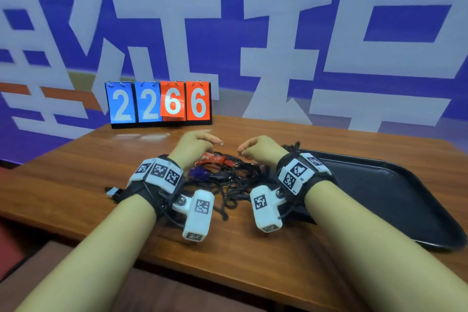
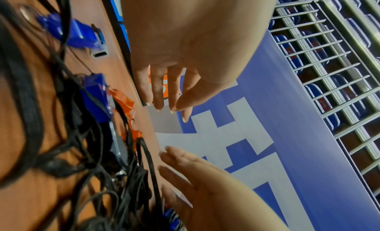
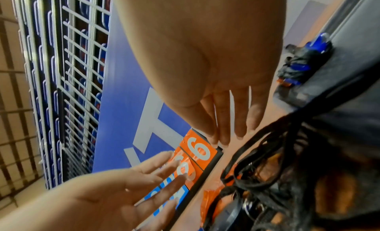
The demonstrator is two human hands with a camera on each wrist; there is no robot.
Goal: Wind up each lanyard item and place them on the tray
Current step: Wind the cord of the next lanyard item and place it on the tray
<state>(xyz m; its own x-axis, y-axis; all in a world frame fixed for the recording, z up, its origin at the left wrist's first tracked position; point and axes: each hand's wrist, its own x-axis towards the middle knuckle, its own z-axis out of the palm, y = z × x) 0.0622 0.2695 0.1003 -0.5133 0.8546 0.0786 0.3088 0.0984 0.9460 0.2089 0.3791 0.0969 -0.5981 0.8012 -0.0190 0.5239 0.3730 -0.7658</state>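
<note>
Black cords dominate the head view: a tangled pile of black lanyards [image 1: 228, 180] with red and blue tags lies on the brown wood-grain table [image 1: 76, 159], and this pile serves as the landmark. Just beyond it both hands hover, the left hand [image 1: 192, 145] and the right hand [image 1: 260, 149], fingers loosely curved and holding nothing. Right of the pile sits one black plastic tray [image 1: 405, 210], with one already-wound bundle at its far corner. Behind the pile stands one flip scoreboard [image 1: 159, 102], two blue cards and two orange. In the left wrist view the left hand [image 2: 185, 47] hangs above the pile with fingers straight and slightly spread, the right hand [image 2: 205, 185] opposite it, also unclenched; blue tags [image 2: 94, 101] and an orange one [image 2: 123, 101] show among the cords, though how many lanyards the pile holds cannot be counted. In the right wrist view the right hand [image 3: 216, 71] reaches flat-fingered past the pile, and the wound bundle [image 3: 300, 67] rests on the tray's edge. The likely trouble is the knotting: pulling one cord could drag its neighbours along, off the table or into a tighter snarl, and a loosely wound coil might spring apart on the tray.
</note>
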